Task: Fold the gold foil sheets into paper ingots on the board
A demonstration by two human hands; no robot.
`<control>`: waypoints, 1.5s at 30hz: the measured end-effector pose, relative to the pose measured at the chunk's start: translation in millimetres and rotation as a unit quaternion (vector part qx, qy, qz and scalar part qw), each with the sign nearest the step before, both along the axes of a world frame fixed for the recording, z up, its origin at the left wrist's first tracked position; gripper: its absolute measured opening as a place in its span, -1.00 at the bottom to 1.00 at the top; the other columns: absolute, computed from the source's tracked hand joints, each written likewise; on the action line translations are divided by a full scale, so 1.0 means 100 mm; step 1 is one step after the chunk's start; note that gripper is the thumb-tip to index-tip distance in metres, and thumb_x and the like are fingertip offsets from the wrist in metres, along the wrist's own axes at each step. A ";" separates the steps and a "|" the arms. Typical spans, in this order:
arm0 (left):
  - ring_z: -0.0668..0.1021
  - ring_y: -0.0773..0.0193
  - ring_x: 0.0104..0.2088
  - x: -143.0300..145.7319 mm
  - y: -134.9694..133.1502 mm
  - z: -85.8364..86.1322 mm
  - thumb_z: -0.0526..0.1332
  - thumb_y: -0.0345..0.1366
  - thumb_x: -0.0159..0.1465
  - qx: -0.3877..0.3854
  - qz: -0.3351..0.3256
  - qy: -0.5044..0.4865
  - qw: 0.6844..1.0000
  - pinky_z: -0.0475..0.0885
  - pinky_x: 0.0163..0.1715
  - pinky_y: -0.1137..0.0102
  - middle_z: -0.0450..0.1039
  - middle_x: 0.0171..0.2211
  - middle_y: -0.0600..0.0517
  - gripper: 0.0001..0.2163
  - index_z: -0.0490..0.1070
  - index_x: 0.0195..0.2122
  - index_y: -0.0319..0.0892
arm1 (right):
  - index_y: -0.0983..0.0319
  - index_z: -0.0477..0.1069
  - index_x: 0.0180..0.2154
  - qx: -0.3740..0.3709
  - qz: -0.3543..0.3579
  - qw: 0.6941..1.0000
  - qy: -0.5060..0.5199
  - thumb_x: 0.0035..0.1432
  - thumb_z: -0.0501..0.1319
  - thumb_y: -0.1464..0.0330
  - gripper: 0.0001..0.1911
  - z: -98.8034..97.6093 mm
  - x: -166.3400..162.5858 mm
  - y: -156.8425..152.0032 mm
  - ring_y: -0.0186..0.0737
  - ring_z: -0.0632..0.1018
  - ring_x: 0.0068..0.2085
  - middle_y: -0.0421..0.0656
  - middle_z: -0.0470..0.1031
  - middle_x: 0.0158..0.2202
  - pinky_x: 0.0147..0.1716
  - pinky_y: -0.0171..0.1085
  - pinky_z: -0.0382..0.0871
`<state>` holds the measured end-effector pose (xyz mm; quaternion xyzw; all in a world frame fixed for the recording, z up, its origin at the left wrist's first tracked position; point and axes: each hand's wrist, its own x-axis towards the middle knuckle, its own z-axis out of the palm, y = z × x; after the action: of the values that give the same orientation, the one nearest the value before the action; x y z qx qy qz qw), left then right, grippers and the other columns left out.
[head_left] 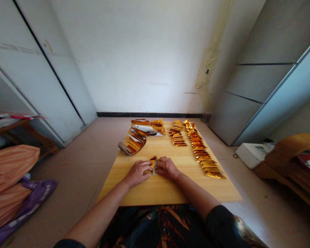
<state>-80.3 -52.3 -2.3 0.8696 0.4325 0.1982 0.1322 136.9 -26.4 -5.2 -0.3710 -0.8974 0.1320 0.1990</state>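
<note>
A small sheet of gold foil paper (154, 166), partly folded and showing a pale side, lies on the wooden table (134, 193) between my hands. My left hand (138, 172) rests at its left side, fingers curled onto the paper. My right hand (167, 168) presses on its right edge with bent fingers close together. Both hands cover much of the sheet. Right of them runs a long row of folded gold foil pieces (203, 155), overlapping one another. A shorter group of folded gold pieces (177, 133) sits farther back.
At the back left are a curled stack of gold sheets (133, 144), a white roll-like bundle (144, 128) and more gold paper (157, 123). A grey refrigerator (248, 79) stands right, a wooden chair (289, 165) nearer. Orange and purple bags (12, 172) lie left.
</note>
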 end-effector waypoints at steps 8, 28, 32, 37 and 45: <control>0.48 0.18 -0.07 0.09 -0.08 0.04 0.21 -0.29 0.17 0.064 0.019 -0.021 0.998 0.35 -0.01 0.26 0.47 -0.09 -0.03 -0.89 0.53 -0.33 -0.07 | 0.20 0.46 -0.40 0.053 -0.013 0.998 -0.034 0.15 0.20 0.37 -0.90 -0.01 -0.11 -0.01 -0.28 0.39 -0.30 -0.18 0.44 -0.37 -0.34 -0.32 0.12; 0.51 0.20 -0.21 0.15 -0.13 0.06 0.15 -0.38 0.19 0.145 0.011 0.015 0.989 0.38 -0.09 0.27 0.49 -0.28 -0.03 -0.95 0.38 -0.34 -0.14 | 0.14 0.44 -0.11 0.079 0.027 0.996 -0.010 0.15 0.17 0.42 -0.75 0.05 0.04 -0.10 -0.21 0.38 -0.16 -0.13 0.45 -0.16 -0.22 -0.28 0.15; 0.52 0.23 -0.25 0.15 -0.13 0.05 0.16 -0.38 0.19 0.162 0.004 0.012 0.987 0.40 -0.12 0.28 0.50 -0.31 -0.01 -0.96 0.38 -0.35 -0.16 | 0.10 0.46 -0.13 0.120 0.005 0.992 -0.039 0.22 0.13 0.36 -0.80 0.02 0.00 -0.12 -0.21 0.35 -0.18 -0.14 0.45 -0.17 -0.23 -0.26 0.12; 0.52 0.24 -0.22 0.12 -0.13 0.04 0.14 -0.38 0.21 0.176 -0.007 0.021 0.984 0.37 -0.09 0.27 0.50 -0.28 -0.02 -0.93 0.41 -0.37 -0.16 | 0.08 0.48 -0.20 0.144 0.025 0.986 -0.078 0.28 0.08 0.29 -0.80 0.01 -0.03 -0.11 -0.22 0.33 -0.22 -0.16 0.45 -0.25 -0.25 -0.26 0.09; 0.49 0.22 -0.07 0.03 -0.14 0.03 0.10 -0.38 0.22 0.144 -0.030 0.028 0.989 0.25 0.05 0.17 0.49 -0.12 -0.03 -0.86 0.45 -0.30 -0.11 | 0.11 0.51 -0.27 0.078 0.009 0.997 -0.025 0.22 0.17 0.28 -0.85 -0.01 -0.03 -0.09 -0.26 0.37 -0.20 -0.17 0.46 -0.24 -0.26 -0.30 0.09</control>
<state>-76.9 -66.8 0.8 0.8973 0.3767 0.2300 -0.0004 133.5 -35.3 -5.7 -0.3493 -0.9130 0.0537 0.2038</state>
